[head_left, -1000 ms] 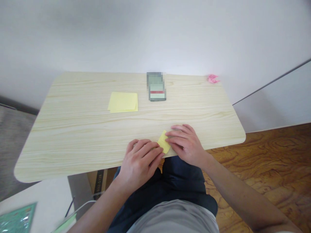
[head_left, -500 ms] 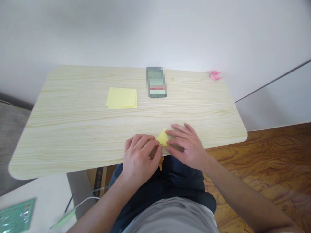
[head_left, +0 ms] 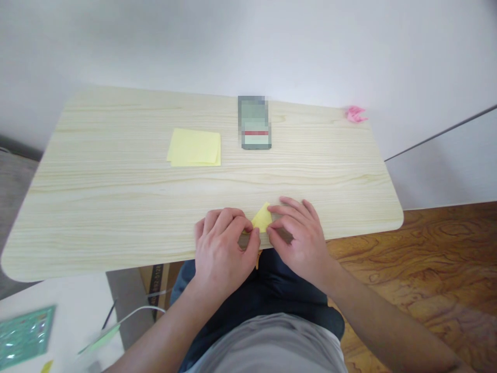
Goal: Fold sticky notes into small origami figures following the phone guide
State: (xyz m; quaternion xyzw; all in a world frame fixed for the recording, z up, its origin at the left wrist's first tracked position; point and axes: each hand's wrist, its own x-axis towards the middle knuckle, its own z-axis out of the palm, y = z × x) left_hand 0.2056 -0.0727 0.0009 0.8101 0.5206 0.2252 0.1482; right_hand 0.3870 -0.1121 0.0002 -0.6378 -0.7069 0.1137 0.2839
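Observation:
A small folded yellow paper [head_left: 262, 219] lies at the near edge of the pale wooden table [head_left: 116, 207]. My left hand [head_left: 223, 248] is curled, its thumb and fingertips pressed on the paper's left side. My right hand [head_left: 301, 238] pinches the paper's right side with bent fingers. Most of the paper is hidden under both hands. Only its upper corner shows between them.
A small stack of yellow sheets [head_left: 194, 148] lies at mid-table, with a blurred phone-like object [head_left: 254, 123] to its right. A pink folded paper [head_left: 354, 114] sits at the far right corner. A green packet [head_left: 25, 336] and a cable [head_left: 128, 316] lie lower left.
Both hands have drawn closer together over the yellow paper, and less of it shows now. The view has shifted slightly, so the table appears lower and wider.

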